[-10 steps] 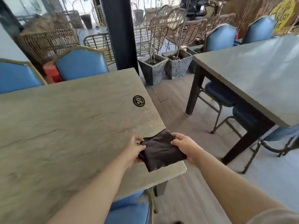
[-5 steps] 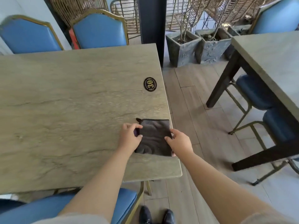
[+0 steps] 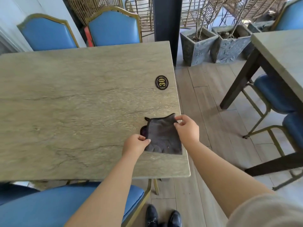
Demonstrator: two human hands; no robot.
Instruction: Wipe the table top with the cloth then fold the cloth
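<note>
Left hand (image 3: 136,144): pinching the near-left edge of the cloth (image 3: 164,136) between thumb and fingers.
Right hand (image 3: 186,128): gripping the cloth's far-right corner, lifting it slightly.
Cloth: dark grey, black-edged, folded, lying on the surface (image 3: 73,104) near its right edge, toward the near corner.
Number plate (image 3: 161,82): oval, reading 30, sitting beyond the cloth, apart from it.
Blue chair (image 3: 65,205): tucking under the near edge.

We are standing in a restaurant or café; a numbered plaque (image 3: 161,82) is marking the table (image 3: 73,104); blue chairs (image 3: 114,28) are lining identical tables.
</note>
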